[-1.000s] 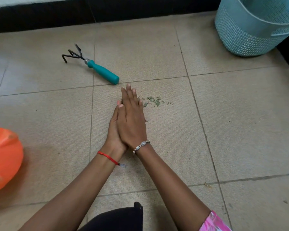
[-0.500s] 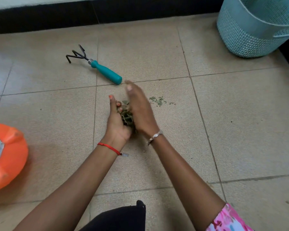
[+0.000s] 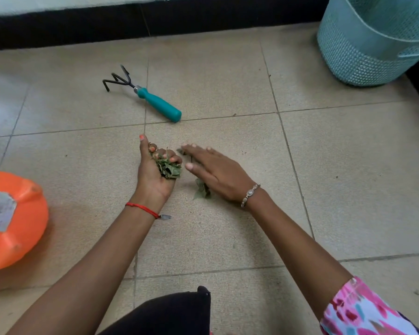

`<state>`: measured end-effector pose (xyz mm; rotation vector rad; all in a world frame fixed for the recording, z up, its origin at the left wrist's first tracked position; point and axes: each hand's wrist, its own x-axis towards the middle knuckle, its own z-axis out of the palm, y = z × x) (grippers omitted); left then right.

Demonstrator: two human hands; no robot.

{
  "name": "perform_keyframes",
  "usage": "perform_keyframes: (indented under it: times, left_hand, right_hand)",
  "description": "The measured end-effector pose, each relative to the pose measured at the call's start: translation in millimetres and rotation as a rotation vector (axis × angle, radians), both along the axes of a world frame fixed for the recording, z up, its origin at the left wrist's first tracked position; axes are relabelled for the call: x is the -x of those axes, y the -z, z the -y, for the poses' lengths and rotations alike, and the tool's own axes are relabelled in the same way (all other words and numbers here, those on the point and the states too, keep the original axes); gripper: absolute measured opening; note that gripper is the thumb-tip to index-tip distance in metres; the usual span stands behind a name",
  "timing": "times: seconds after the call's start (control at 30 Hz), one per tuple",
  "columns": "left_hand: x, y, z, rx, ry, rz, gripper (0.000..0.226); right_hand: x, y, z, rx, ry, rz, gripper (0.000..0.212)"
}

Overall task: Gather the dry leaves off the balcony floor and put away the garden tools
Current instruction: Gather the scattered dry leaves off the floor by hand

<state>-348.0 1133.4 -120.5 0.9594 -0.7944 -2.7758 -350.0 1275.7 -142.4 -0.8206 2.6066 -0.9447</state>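
Note:
My left hand (image 3: 155, 172) is turned palm up in the middle of the tiled floor, its fingers curled round a clump of dry green leaves (image 3: 168, 168). Just to its right, my right hand (image 3: 215, 172) lies flat, palm down, fingers straight, over the floor. A loose leaf (image 3: 200, 191) shows under the heel of that hand, and a small scrap (image 3: 181, 151) lies at its fingertips. A hand rake (image 3: 143, 94) with black prongs and a teal handle lies on the tiles beyond both hands.
A teal perforated basket (image 3: 363, 52) stands at the back right. An orange plastic container (image 3: 12, 221) lies at the left edge. A dark wall base (image 3: 155, 22) runs along the back. My dark-clothed knee (image 3: 169, 313) is at the bottom centre.
My two hands were pressed together over the leaves, then parted. The left hand now holds the clump palm up, and the right hand has moved right and gone flat on the floor.

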Motion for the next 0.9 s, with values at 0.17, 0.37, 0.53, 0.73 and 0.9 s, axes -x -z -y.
perform_keyframes:
  times: [0.17,0.37,0.53,0.73,0.9]
  left_hand:
    - [-2.6,-0.8,1.2,0.017,0.008,-0.002,0.044]
    - [-6.1,3.1,9.7,0.011,0.004,-0.015,0.045]
    - [-14.4,8.3,19.5,-0.009,-0.019,-0.031,0.048]
    - [-18.9,8.6,25.0,-0.027,-0.006,-0.054,0.061]
    - [-20.5,5.8,31.4,-0.010,-0.008,-0.059,0.062]
  right_hand:
    - [21.1,4.5,14.4,-0.138,0.040,-0.102,0.061]
    - [-6.4,2.1,-2.8,0.054,-0.137,0.010,0.042]
    - [-39.2,-3.0,-37.9,0.191,0.342,0.056,0.066]
    - [-72.2,7.0,-12.2,-0.317,0.278,-0.077,0.109]
    - [-44.4,9.1,31.8,-0.229,0.225,-0.147,0.074]
